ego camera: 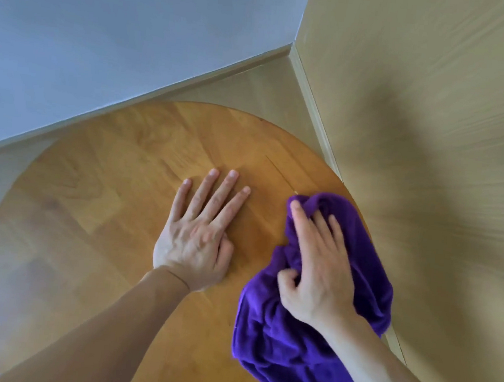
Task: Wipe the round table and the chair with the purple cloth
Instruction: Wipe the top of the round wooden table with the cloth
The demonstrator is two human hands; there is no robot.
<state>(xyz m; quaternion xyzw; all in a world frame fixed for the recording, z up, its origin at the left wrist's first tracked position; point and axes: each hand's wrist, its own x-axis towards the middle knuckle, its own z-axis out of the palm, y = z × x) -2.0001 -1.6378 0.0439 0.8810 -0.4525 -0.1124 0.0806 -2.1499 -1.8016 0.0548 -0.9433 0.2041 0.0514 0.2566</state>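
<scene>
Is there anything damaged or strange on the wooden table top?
One thing: a thin dark line, like a crack or open seam, runs across the round table just beyond the purple cloth, near its far right edge. I see no spill. Both hands look normal.

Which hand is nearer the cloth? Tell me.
Right. The right hand presses on top of the cloth; the left hand lies flat on the table, apart from it.

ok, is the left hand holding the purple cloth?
No. The left hand lies flat and bare on the round table; the right hand presses on the purple cloth.
</scene>
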